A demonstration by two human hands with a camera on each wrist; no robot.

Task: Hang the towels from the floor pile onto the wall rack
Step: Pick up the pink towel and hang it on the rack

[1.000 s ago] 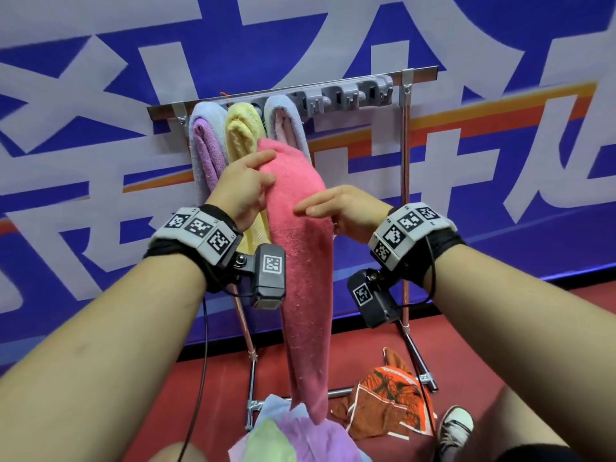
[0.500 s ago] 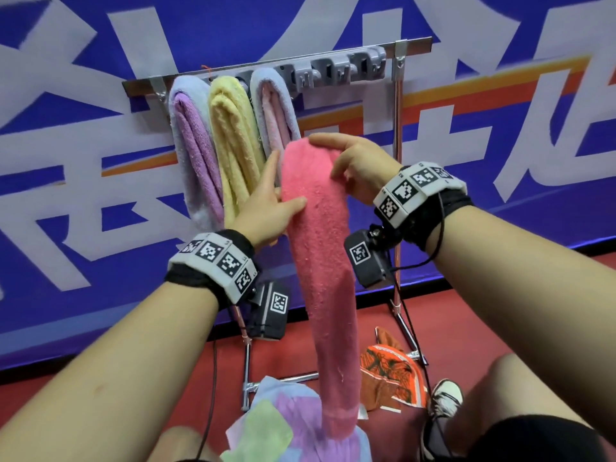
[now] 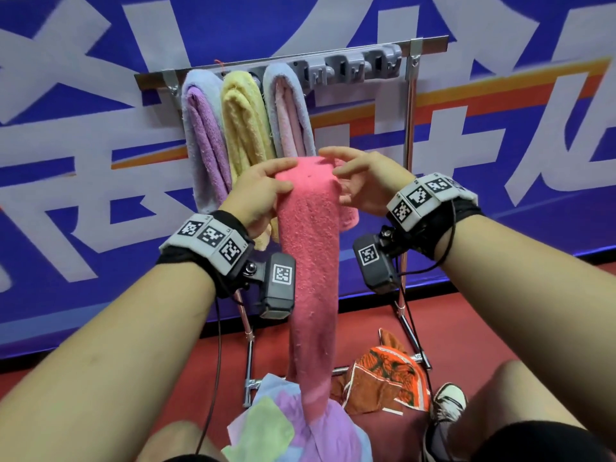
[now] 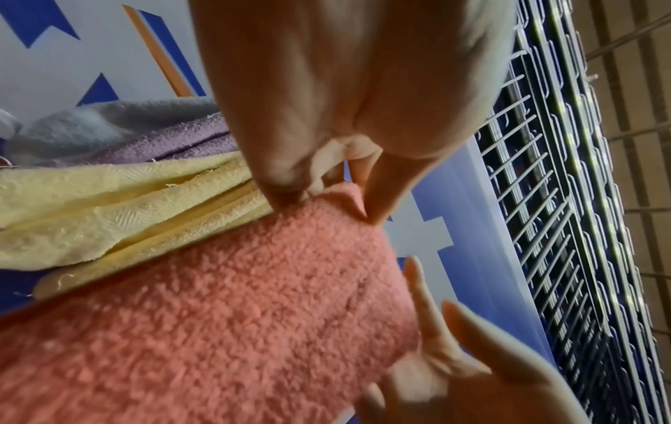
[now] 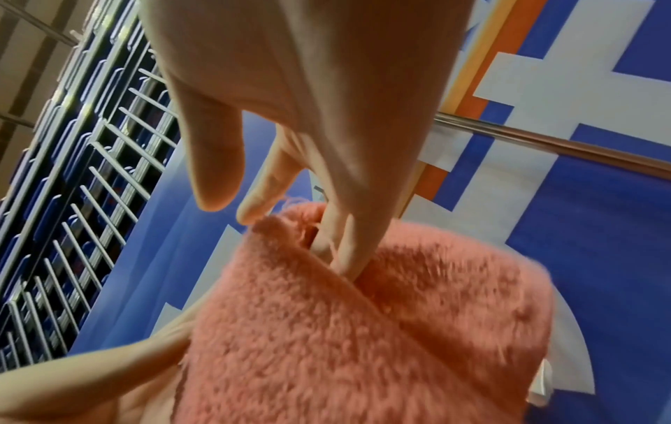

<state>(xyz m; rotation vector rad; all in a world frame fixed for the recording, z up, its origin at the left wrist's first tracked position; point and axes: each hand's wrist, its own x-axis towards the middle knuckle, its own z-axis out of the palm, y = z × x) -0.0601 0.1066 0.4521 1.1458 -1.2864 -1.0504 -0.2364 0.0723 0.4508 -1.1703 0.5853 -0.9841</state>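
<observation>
Head view: a folded pink towel (image 3: 310, 228) is gripped at its top by left hand (image 3: 256, 191) and right hand (image 3: 363, 181), below the wall rack (image 3: 333, 66).

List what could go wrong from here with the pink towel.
The pink towel hangs long, its lower end on the floor pile; lifting may drag other towels up. The left hand and right hand hold only its folded top, so it may slip. Raised, it could brush the hung yellow towel.

Head camera looks down at the pink towel (image 3: 310, 248); both wrist cameras face it close.
</observation>
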